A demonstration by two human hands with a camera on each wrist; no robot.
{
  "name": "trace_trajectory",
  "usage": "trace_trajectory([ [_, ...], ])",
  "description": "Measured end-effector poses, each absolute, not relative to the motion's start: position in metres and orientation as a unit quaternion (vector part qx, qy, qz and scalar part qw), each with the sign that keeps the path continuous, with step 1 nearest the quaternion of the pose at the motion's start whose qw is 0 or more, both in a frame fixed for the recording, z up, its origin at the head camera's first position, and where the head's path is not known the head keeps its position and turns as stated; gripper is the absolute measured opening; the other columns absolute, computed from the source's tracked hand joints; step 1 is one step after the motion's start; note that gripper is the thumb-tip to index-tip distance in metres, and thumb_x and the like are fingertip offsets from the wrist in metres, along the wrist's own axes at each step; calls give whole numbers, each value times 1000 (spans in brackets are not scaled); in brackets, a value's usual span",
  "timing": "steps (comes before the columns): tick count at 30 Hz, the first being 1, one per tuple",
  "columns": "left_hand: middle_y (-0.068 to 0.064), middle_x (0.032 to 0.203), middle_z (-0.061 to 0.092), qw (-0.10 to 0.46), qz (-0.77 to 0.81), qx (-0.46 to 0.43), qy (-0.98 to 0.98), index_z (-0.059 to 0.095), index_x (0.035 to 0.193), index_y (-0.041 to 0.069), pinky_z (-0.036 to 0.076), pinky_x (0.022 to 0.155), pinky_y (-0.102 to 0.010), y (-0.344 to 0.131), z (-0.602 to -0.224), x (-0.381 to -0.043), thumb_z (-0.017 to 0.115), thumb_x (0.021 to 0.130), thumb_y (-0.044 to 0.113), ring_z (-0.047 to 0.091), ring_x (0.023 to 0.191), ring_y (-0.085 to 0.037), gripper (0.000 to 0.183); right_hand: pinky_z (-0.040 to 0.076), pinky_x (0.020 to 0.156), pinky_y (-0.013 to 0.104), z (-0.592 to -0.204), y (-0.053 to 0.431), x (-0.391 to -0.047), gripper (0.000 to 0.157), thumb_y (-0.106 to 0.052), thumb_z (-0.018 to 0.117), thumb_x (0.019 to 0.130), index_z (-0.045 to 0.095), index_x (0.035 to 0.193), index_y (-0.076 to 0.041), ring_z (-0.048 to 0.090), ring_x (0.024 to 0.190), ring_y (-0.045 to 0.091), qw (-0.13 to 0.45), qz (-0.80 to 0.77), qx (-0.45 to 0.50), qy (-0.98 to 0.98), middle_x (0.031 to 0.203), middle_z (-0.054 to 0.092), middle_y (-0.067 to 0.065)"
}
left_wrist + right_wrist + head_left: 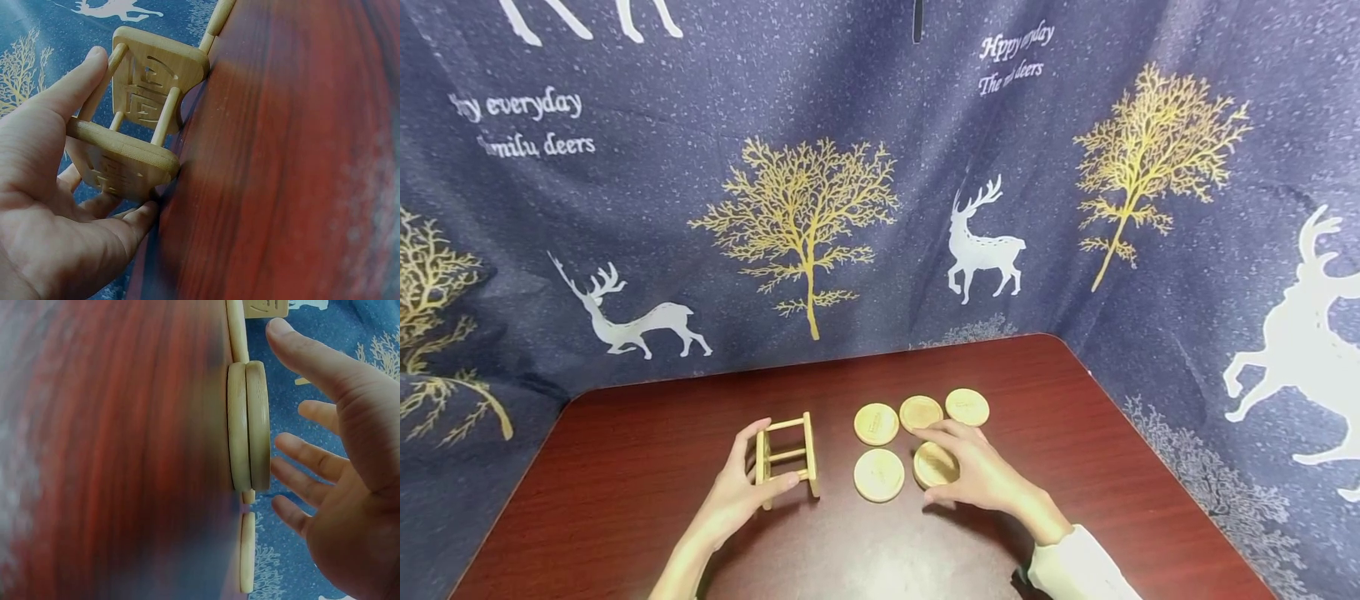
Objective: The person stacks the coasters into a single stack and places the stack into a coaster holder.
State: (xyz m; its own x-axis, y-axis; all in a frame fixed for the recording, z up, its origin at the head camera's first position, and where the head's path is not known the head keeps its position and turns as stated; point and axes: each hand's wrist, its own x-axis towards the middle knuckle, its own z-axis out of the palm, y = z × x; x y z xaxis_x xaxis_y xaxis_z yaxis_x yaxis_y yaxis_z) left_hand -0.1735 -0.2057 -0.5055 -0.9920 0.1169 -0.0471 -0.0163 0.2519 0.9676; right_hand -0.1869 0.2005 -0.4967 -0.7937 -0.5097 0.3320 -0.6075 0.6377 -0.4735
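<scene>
My left hand grips a small wooden coaster holder on the left part of the table. In the left wrist view, the holder has two end panels with cut-out patterns, joined by round rods. The thumb and fingers wrap round the nearer panel. On the right, my right hand hovers with spread fingers around a round wooden coaster. Two coasters lie stacked there in the right wrist view, and the fingertips are apart from them or barely near the upper one.
Other round coasters lie flat: one at the back left, one at the back middle, one at the back right and one at the front left. The dark red table meets a blue printed cloth behind.
</scene>
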Motion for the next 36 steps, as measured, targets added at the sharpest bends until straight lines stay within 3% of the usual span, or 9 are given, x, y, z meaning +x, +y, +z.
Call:
trace_trajectory([
  [11,-23,178,29,53,610,32,790,28,171,24,38,126,-60,-205,-507,-174,95,90,23,36,160,-50,105,45,110,67,-496,189,-185,87,-30,105,74,69,150,-13,59,133,37,83,303,306,-899,144,66,7],
  [20,-24,178,29,52,612,32,789,28,171,23,37,125,-57,-206,-506,-174,95,91,22,35,161,-49,104,44,110,62,-496,177,-185,89,-29,106,71,69,151,-13,61,132,27,101,301,329,-889,141,67,2],
  [29,-24,177,29,54,617,33,785,28,171,24,40,125,-60,-203,-506,-174,95,91,21,36,160,-51,104,43,110,59,-497,171,-183,86,-25,106,72,70,149,-13,61,132,30,97,303,319,-893,140,68,3],
  [36,-24,178,29,50,614,35,787,28,171,22,40,125,-58,-205,-505,-173,95,90,21,36,160,-50,105,45,108,56,-496,164,-183,80,-25,107,71,74,143,-14,62,129,26,113,302,331,-887,135,69,1],
])
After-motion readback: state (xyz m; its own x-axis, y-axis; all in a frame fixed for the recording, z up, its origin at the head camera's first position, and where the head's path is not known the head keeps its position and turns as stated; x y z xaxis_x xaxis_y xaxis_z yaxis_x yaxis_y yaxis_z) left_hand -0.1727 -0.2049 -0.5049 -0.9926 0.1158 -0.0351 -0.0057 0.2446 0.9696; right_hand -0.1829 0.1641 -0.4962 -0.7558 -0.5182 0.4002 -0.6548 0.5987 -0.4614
